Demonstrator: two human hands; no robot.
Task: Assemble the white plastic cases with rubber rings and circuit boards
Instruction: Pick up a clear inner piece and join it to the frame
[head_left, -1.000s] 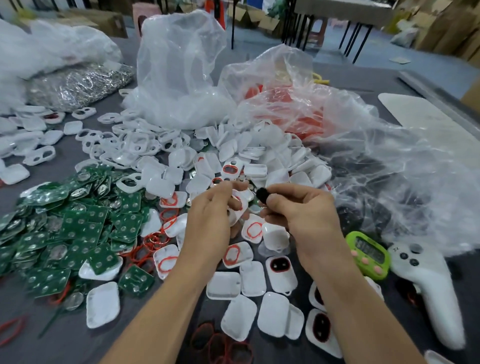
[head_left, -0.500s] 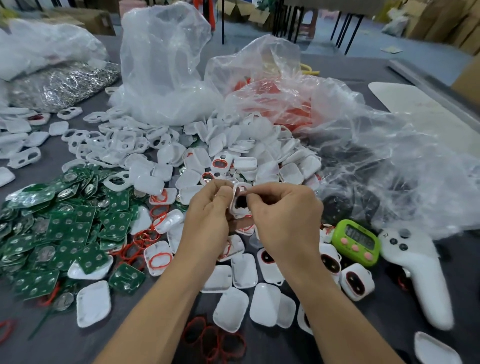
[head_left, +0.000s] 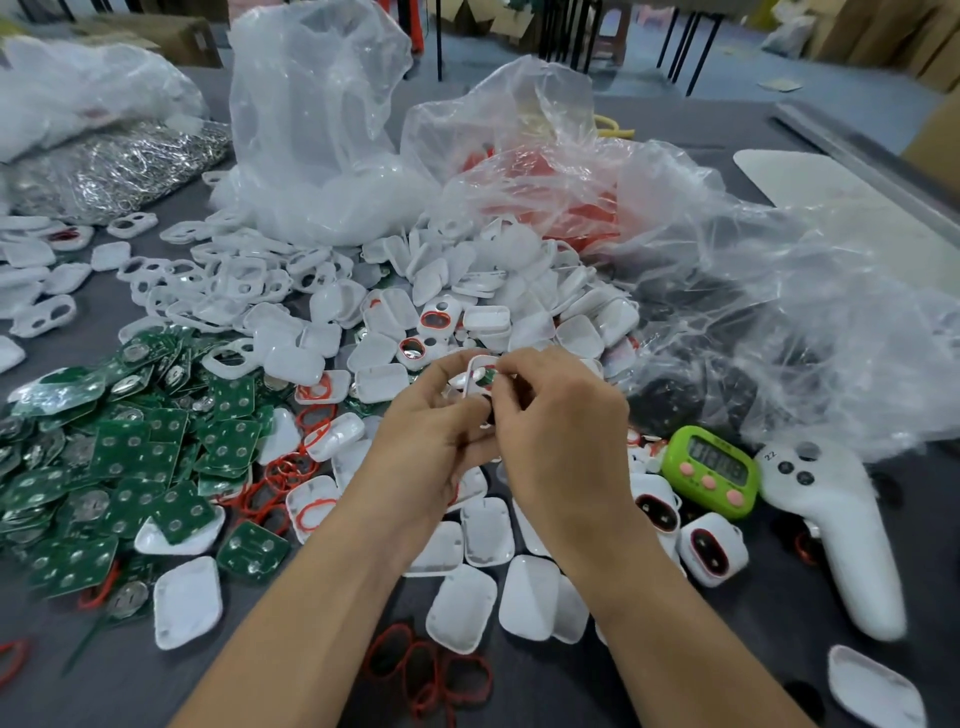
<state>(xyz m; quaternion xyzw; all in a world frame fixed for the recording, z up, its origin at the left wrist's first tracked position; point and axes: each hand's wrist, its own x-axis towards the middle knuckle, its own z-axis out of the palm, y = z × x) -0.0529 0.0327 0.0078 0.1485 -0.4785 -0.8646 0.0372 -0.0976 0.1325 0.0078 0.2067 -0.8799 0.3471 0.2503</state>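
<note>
Centrally, item one: white plastic case, held clear of the grey table between both your hands.
- Your left hand gripped it from 9 o'clock, fingers curled round its lower part.
- Your right hand met it from 3 o'clock, thumb and forefinger pinched together on its upper edge.
- A patch of green circuit board showed inside the case; whether it sat fully home could not be told.

Remaining stock, placed by clock face from your hands:
- 9 o'clock: heap of green circuit boards, overlapping, some with round metal contacts uppermost.
- 8 o'clock: red rubber rings, loose and tangled, several lying inside open case halves.
- 6 o'clock: further red rings on the table between your forearms, with empty white shells just beyond them.
- 12 o'clock: large pile of white case parts, spilling from clear plastic bags.
- 10 o'clock: bag of silver metal pieces.
- 4 o'clock: closed cases with red-rimmed windows, beside a green digital timer.
- 4 o'clock, further out: white handheld controller, lying flat.
- 2 o'clock: crumpled clear bag over dark contents.
</note>
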